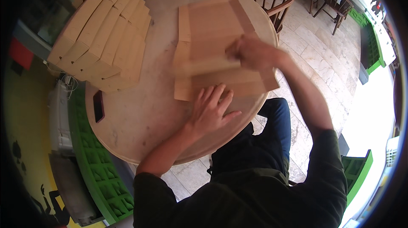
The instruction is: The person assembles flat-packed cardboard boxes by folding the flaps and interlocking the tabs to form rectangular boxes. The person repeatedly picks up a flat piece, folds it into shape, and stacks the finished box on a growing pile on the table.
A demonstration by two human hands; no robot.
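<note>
A flat, unfolded cardboard box (212, 54) with creased flaps lies on the round table (127, 130). On its near flap rests my left hand (214, 107), palm down with the fingers spread. Over the right part of the cardboard is my right hand (255, 53), smeared by motion. Its fingers look curled together, with a small dark shape at their tips that I cannot make out.
Folded cardboard boxes (102, 37) are stacked in rows at the table's left. A dark phone (98, 106) lies near the left edge. A wooden chair (282, 5) stands against the far right side. Green crates (97, 164) stand below left.
</note>
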